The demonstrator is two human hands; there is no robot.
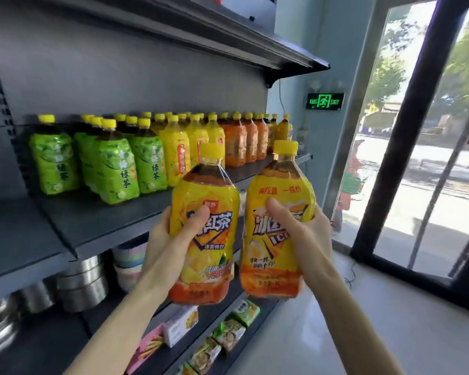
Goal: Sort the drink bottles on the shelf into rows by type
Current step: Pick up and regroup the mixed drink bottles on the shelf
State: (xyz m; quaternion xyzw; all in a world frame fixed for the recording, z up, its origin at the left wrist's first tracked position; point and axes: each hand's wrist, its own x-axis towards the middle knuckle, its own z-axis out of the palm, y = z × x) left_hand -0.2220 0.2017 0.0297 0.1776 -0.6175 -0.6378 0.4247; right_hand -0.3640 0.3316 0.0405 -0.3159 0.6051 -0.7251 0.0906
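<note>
I hold two yellow iced-tea bottles upright in front of the dark shelf (pixel 92 226). My left hand (pixel 171 247) grips the left bottle (pixel 209 255) round its middle, thumb across the label. My right hand (pixel 306 234) grips the right bottle (pixel 271 255) the same way. Both have yellow caps and dark tea inside. On the shelf behind stand green-tea bottles (pixel 114 169) at the left, yellow-labelled bottles (pixel 176 155) in the middle and orange-labelled bottles (pixel 238 144) at the right.
An upper shelf (pixel 228 36) overhangs the bottles. Below, steel bowls (pixel 81 285) and stacked pastel cups (pixel 127 263) sit on a lower shelf, with snack packs (pixel 228 331) on the lowest one. A glass door (pixel 417 158) is at the right.
</note>
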